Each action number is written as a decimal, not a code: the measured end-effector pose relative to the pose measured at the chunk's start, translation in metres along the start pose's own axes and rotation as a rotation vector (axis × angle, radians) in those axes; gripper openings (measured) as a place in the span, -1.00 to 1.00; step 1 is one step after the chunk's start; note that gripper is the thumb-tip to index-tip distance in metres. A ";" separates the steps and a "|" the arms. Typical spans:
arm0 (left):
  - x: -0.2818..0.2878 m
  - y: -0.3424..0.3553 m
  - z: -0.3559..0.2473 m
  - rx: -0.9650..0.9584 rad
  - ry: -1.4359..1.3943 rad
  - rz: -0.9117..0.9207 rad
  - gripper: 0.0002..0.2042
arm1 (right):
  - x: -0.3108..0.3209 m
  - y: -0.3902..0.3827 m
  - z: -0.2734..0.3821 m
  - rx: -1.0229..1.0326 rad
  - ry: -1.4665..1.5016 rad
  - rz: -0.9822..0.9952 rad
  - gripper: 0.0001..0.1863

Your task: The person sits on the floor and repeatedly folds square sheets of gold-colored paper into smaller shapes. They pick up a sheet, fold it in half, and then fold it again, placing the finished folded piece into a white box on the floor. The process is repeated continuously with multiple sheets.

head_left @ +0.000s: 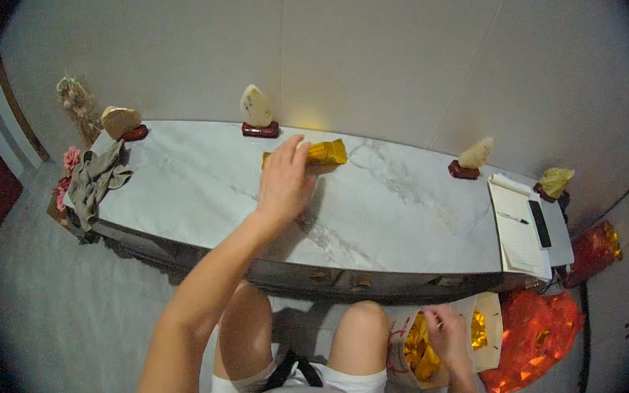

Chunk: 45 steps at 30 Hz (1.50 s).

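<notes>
My left hand [284, 182] reaches across the white marble table [197, 186] and rests on a small stack of gold foil paper [319, 153] near the back wall; the fingers lie over its left end. My right hand [446, 333] is low beside my right knee, inside an open cardboard box [488, 336] full of crumpled gold foil pieces [420, 351]. Its fingers seem closed on a foil piece, though the grip is partly hidden.
Several stones on dark red stands line the wall: [256, 110], [121, 121], [473, 157], [555, 182]. A grey cloth [95, 179] lies at the left end. A paper pad with pen [518, 231] and a black remote [539, 223] lie at right. Red-orange foil bags [536, 338] sit on the floor.
</notes>
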State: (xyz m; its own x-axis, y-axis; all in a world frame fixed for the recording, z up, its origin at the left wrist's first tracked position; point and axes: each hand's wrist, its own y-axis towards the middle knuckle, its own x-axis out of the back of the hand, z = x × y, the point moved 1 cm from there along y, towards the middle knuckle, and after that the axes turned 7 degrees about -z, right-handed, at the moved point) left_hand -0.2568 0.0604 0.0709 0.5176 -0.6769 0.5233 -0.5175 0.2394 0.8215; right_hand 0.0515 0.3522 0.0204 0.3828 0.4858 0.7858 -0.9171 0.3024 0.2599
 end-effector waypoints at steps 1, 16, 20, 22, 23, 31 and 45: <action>-0.006 0.003 0.014 -0.005 0.029 -0.008 -0.43 | -0.007 -0.003 0.006 0.015 0.040 0.015 -0.89; 0.037 -0.044 -0.046 -0.335 -0.205 -0.007 -0.79 | -0.035 0.027 0.069 -0.295 0.756 0.089 -0.56; 0.079 -0.077 -0.078 -0.424 -0.238 0.057 -0.82 | -0.027 0.040 0.086 -0.323 1.040 0.120 -0.31; 0.088 -0.092 -0.088 -0.411 -0.252 0.066 -0.80 | -0.027 0.038 0.090 -0.288 1.098 0.289 -0.37; 0.092 -0.097 -0.091 -0.378 -0.251 0.062 -0.79 | -0.023 0.036 0.093 -0.298 1.012 0.443 -0.47; 0.118 -0.121 -0.108 -0.204 -0.232 0.100 -0.65 | -0.030 -0.001 0.121 -0.379 1.192 0.460 -0.51; 0.116 -0.160 -0.148 1.297 -1.273 0.442 -0.62 | -0.037 -0.019 0.117 -0.163 0.904 0.393 -0.56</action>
State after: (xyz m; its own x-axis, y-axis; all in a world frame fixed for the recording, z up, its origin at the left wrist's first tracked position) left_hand -0.0131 0.0469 0.0337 -0.2184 -0.9144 -0.3409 -0.9005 0.3235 -0.2906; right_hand 0.0413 0.2322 0.0520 0.0587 0.9965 0.0595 -0.9962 0.0623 -0.0607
